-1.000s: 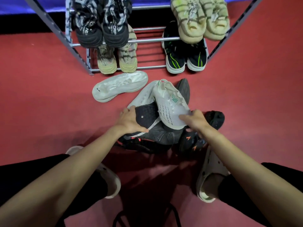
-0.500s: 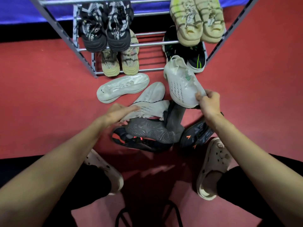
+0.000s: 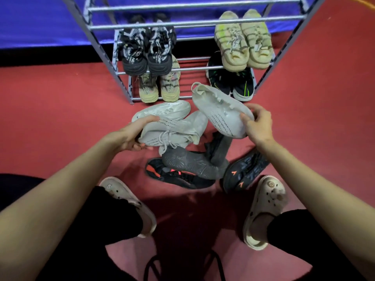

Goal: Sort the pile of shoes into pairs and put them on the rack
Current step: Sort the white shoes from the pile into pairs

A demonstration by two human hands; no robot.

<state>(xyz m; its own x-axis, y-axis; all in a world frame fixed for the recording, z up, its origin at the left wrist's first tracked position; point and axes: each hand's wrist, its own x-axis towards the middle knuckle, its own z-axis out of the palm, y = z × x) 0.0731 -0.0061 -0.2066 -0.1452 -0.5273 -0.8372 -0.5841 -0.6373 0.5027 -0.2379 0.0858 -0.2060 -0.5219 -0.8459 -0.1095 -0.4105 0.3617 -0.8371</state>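
Observation:
My right hand [image 3: 256, 122] grips the toe of a light grey knit sneaker [image 3: 218, 110], held up in front of the rack with its heel pointing away. My left hand [image 3: 138, 134] grips a matching light grey sneaker [image 3: 174, 132], lifted a little off the pile. Under them on the red floor lie a dark grey shoe [image 3: 192, 163] sole up, a black shoe with orange marks [image 3: 178, 176] and another black and orange shoe [image 3: 245, 171]. A white shoe [image 3: 162, 111] lies on its side near the rack.
The metal rack [image 3: 182, 68] holds a black and white pair [image 3: 148, 51], a pale yellow pair [image 3: 245, 41], a tan pair [image 3: 160, 86] and a black and green pair [image 3: 233, 82]. My feet in cream clogs [image 3: 265, 209] flank the pile. A blue wall stands behind.
My right hand lifted the grey sneaker off the pile and carried it up and right. My left hand moved off the dark shoe and took hold of the matching grey sneaker.

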